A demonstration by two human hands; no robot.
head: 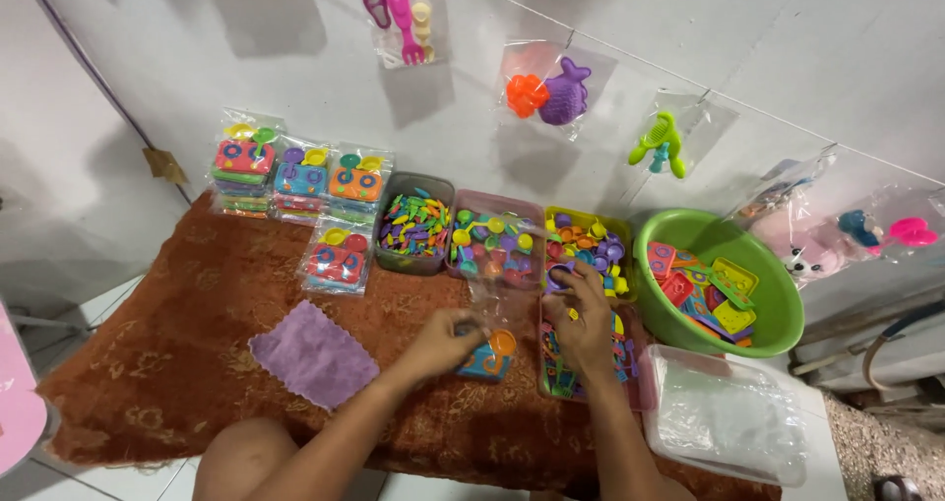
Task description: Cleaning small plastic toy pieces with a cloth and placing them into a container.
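Hanging clear bags on the wall: pink and yellow cutlery set (401,9) top centre, orange and purple moulds (547,93) to its right, green tool (660,145) further right, pink and blue toys (886,231) at far right. On the brown patterned cloth (177,353), back-left: three stacks of flat sealed toy packs (295,174), colours pink, blue, orange, plus one single pack (335,257) lying in front of them. Row of bins along the back: grey bin (414,227) of mixed small pieces, pink bin (495,241) of spoons and cups, yellow bin (588,248) of round bits, green round basin (778,304) with flat square trays. Clear tub (728,417) of plastic bags at right front. Purple rag (313,351) lies flat at left. My left hand (443,342) is curled, pinching the clear plastic bag (492,334) at its lower edge; forearm comes in from bottom left. Bag stands roughly upright, long axis vertical, mouth up toward the pink bin, blue piece with orange disc (489,355) sitting in its bottom, just left of the low tray of flat pieces (561,373). My right hand (583,314) reaches forward, palm down, fingers at the yellow bin's front edge; whether it's gripping a piece, can't tell.
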